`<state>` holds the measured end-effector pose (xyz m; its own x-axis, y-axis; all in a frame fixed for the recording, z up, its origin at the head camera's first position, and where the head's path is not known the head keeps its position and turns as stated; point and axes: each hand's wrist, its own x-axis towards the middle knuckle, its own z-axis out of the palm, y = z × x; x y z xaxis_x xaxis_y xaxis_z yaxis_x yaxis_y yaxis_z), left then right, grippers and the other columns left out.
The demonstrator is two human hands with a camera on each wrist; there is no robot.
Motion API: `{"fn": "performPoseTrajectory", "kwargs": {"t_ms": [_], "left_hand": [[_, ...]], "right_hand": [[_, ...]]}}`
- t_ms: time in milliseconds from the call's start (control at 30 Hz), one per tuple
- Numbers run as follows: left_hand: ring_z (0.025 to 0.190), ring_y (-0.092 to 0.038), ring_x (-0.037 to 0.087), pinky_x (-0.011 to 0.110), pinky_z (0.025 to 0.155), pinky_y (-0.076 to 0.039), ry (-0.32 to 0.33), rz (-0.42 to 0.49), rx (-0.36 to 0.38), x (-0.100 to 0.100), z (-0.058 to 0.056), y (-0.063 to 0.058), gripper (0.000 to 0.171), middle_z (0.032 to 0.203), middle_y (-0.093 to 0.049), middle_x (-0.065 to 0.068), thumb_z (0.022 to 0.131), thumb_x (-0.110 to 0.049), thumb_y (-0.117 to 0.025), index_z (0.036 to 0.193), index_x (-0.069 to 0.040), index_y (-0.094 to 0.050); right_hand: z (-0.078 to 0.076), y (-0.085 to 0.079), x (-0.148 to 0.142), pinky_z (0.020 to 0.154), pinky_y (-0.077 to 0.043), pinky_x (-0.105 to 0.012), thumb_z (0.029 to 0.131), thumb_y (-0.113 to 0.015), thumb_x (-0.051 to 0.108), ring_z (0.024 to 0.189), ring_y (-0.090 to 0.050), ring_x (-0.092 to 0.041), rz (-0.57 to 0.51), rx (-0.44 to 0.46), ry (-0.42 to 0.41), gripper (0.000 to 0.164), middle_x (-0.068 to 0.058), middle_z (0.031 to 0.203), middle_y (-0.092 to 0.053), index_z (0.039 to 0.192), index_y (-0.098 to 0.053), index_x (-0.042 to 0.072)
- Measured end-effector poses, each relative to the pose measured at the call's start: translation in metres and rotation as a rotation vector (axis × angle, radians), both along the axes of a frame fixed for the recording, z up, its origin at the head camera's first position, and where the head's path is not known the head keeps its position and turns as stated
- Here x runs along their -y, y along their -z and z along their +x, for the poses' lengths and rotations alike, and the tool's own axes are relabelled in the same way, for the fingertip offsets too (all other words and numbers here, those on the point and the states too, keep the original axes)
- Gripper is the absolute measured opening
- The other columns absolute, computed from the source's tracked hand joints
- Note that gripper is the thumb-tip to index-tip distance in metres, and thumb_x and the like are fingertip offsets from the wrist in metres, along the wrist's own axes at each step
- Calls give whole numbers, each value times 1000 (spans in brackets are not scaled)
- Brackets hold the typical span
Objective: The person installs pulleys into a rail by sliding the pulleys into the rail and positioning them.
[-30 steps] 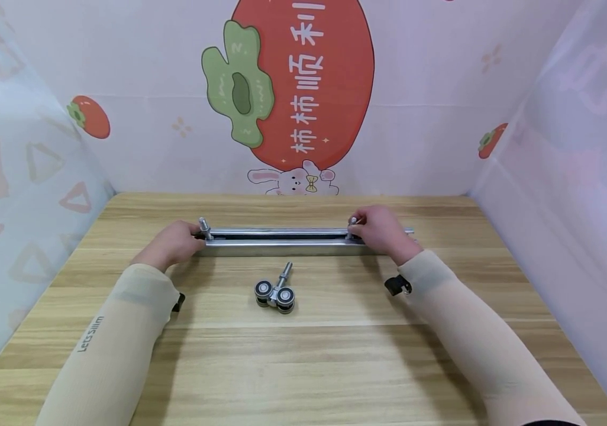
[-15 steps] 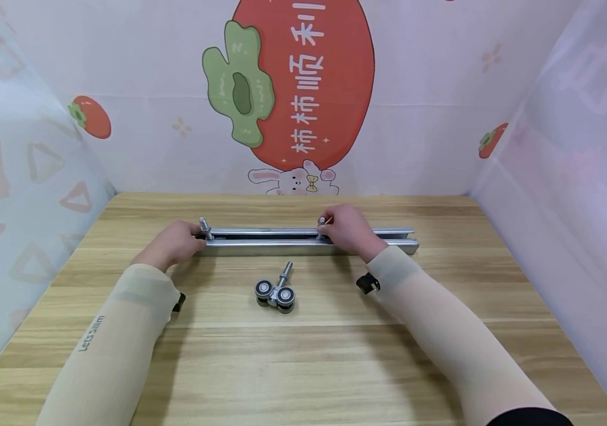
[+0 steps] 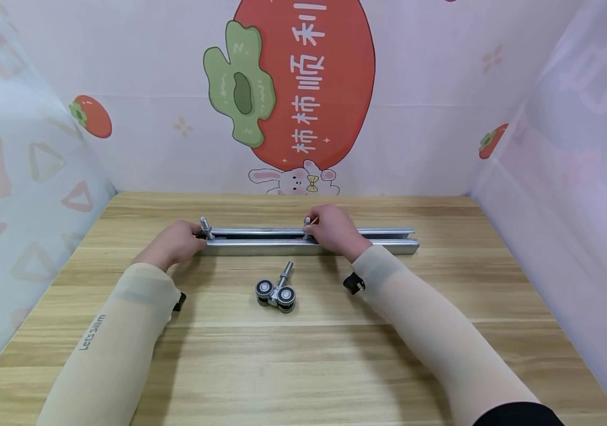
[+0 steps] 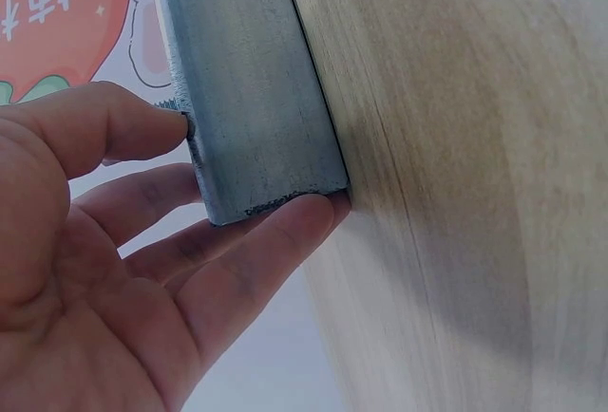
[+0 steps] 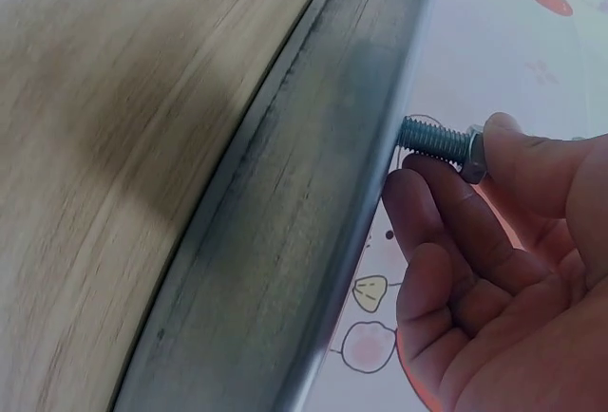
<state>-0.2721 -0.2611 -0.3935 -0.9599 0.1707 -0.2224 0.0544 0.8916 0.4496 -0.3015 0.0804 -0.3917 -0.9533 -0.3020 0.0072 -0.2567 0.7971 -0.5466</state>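
Note:
A metal C-channel rail [image 3: 261,248] lies crosswise on the table, its slot facing up. My left hand [image 3: 174,242] holds the rail's left end; in the left wrist view the thumb is at the top edge and fingers [image 4: 256,270] lie against the end. A threaded bolt [image 3: 206,228] stands up from the slot beside that hand. Around the rail's middle, my right hand [image 3: 331,228] pinches the upright bolt [image 5: 437,140] of a trolley roller, thumb at its nut [image 5: 473,154]. Whatever is below that bolt is hidden inside the rail.
A loose trolley roller [image 3: 275,294] with small wheels and a threaded bolt lies on the wooden table [image 3: 282,367] in front of the rail. A printed backdrop [image 3: 420,148] stands behind the table, with printed sheets at both sides.
My right hand has slid left along the rail with the bolt, from near the right end to about the middle. The left hand and the loose roller have stayed in place.

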Motion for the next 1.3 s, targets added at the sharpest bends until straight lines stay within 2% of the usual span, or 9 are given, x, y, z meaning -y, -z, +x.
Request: {"fn": "performPoseTrajectory", "kwargs": {"t_ms": [533,600,700,833,900,967,1033,1133,1300], "left_hand": [[111,-51,40,62,102,-35,-3,2,-1,1,0,-2,46,128,-56,30,97,-18,-55,135,8,-55],[113,-51,41,63,103,-35,-6,4,1,0,0,-3,47,130,-55,31,97,-18,-55,136,8,-54],[115,-50,43,62,103,-34,-7,7,3,0,1,-3,47,132,-54,32,98,-18,-55,137,8,-54],[119,-49,47,63,103,-34,7,-2,-4,0,2,-1,47,133,-53,33,98,-18,-55,136,8,-55],[121,-48,49,63,104,-34,11,-6,-6,1,2,0,47,134,-53,34,97,-18,-55,137,8,-54],[121,-48,49,63,103,-34,12,-4,-6,1,2,0,48,133,-53,34,97,-19,-55,137,8,-54],[122,-48,49,63,104,-34,9,0,-4,1,1,1,48,134,-52,33,97,-19,-55,137,8,-53],[124,-46,50,63,105,-32,6,-1,-3,1,1,0,49,136,-51,33,97,-19,-55,139,8,-52],[129,-41,52,63,107,-29,0,-2,8,1,1,-1,52,140,-47,34,98,-19,-55,142,8,-48]], "right_hand": [[2,4,10,73,-51,-32,96,-69,24,82,-58,-20,-34,8,30,11,1,90,-65,100,-70,14],[3,3,10,75,-51,-33,97,-68,25,84,-58,-20,-25,7,19,15,0,94,-66,105,-70,13],[8,0,8,83,-53,-35,98,-67,30,96,-60,-20,-29,13,5,32,-4,111,-66,123,-66,10],[19,-9,1,94,-51,-39,100,-61,34,115,-57,-21,-167,36,39,53,-5,134,-58,146,-49,11],[26,-15,-3,95,-50,-40,102,-57,34,117,-56,-21,-266,40,59,52,-4,134,-58,147,-49,11],[33,-18,-7,95,-50,-40,102,-55,33,113,-59,-20,-362,45,59,46,-3,129,-62,142,-55,11],[40,-19,-10,93,-51,-43,103,-54,31,108,-62,-22,-453,103,50,39,-5,122,-66,135,-62,9],[50,-13,-12,91,-52,-46,104,-53,27,103,-66,-26,-568,263,33,34,-11,118,-68,127,-67,6],[61,8,-8,89,-54,-45,106,-50,24,101,-68,-29,-718,583,70,39,-20,126,-63,132,-58,-4]]}}
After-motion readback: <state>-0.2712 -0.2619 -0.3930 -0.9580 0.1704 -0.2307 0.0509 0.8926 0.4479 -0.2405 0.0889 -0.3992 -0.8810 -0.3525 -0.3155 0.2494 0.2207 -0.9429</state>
